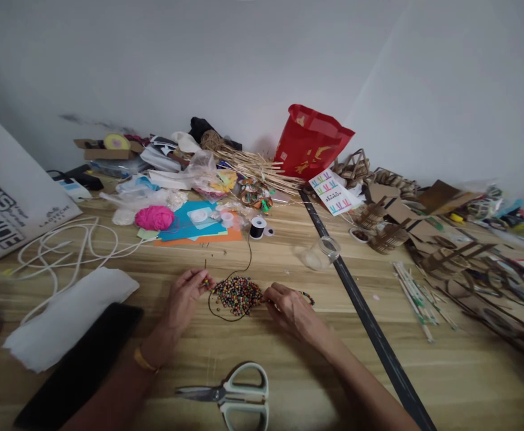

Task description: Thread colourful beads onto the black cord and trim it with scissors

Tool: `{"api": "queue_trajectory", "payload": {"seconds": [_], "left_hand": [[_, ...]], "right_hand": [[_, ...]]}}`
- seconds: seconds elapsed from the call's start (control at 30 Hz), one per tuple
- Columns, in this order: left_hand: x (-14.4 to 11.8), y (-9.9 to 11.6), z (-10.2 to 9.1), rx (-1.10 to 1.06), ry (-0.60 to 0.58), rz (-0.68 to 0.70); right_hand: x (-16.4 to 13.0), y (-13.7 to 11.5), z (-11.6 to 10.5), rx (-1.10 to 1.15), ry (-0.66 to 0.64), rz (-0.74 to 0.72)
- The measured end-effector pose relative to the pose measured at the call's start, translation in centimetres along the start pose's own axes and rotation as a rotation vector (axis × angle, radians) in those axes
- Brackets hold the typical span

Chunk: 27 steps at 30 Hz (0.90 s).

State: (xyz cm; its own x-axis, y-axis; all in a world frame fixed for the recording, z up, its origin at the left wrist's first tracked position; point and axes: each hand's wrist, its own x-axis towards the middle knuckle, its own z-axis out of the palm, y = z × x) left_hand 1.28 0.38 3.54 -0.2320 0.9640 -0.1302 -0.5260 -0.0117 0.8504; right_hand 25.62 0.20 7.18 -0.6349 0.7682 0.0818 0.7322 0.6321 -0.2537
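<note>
A heap of small multicoloured beads [238, 295] lies on the wooden table [288, 371] between my hands. My left hand [185, 296] pinches the end of a thin black cord [248, 254] just left of the heap, with a few beads at its fingertips. My right hand [291, 308] rests at the heap's right edge, fingers closed on a short strand of threaded beads [307, 296]. The cord loops around the heap and runs up to a black spool [257, 227].
White-handled scissors [230, 395] lie near me. A long black strip [360, 311] crosses the table on the right. A clear jar [322, 251], pink yarn ball [154, 218], white rope [64, 245], red bag [311, 143] and cardboard pieces [423, 227] crowd the back.
</note>
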Motion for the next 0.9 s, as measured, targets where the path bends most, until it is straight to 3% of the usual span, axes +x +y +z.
{"api": "queue_trajectory", "payload": {"seconds": [0.23,0.53,0.9], "left_hand": [[1.5,0.0,-1.3,-0.046,0.168,0.061],[1.6,-0.1,-1.5,-0.027,0.214,0.033],[1.8,-0.5,-1.8,0.023,0.175,0.051]], "right_hand": [[0.0,0.1,0.0,-0.012,-0.017,0.022],[0.1,0.0,-0.3,0.061,0.011,0.003],[0.0,0.1,0.0,0.198,0.063,-0.062]]}}
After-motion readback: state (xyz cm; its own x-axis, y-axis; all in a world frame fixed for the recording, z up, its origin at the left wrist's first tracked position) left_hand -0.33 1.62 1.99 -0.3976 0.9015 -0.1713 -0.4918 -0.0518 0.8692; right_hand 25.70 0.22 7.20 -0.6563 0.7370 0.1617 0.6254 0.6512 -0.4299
